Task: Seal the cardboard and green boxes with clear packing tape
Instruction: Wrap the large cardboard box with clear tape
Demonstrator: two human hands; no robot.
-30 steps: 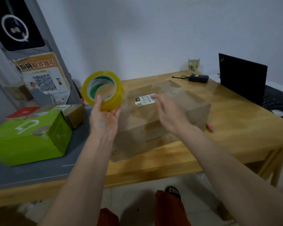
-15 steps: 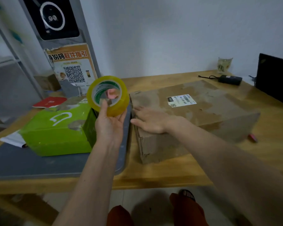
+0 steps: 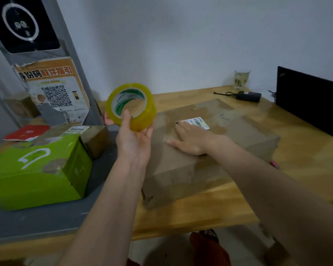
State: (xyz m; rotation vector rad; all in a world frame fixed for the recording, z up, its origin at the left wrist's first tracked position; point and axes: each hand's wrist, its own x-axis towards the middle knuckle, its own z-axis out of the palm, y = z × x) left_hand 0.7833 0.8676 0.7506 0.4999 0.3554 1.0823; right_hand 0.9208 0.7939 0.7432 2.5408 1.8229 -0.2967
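Two hands busy: left hand (image 3: pixel 135 141) grips tape roll (image 3: pixel 131 106), stiff, light, held by rim. Right hand (image 3: pixel 190 139) flat, released, steadying cardboard box (image 3: pixel 229 131). Green box (image 3: pixel 37 169) left of grip, likely light.

Plain pale wall (image 3: pixel 181 45) behind, unmarked, dim even light with a bluish cast. Wooden tabletop (image 3: pixel 306 160), light honey grain, runs to the wall. Grey mat (image 3: pixel 46 221) covers its left part. At far left a grey metal upright (image 3: pixel 73 60) leans across the view, carrying a black panel with a white ring (image 3: pixel 19 22) and a torn orange-and-white poster with a QR code (image 3: pixel 56 93). Red booklet (image 3: pixel 27 132) lies below it. Near the back wall: a small patterned cup (image 3: pixel 241 78), a black adapter with cord (image 3: pixel 248 96). Dark laptop screen (image 3: pixel 311 100) stands at right. Pale floor (image 3: pixel 171 252) below the table edge.
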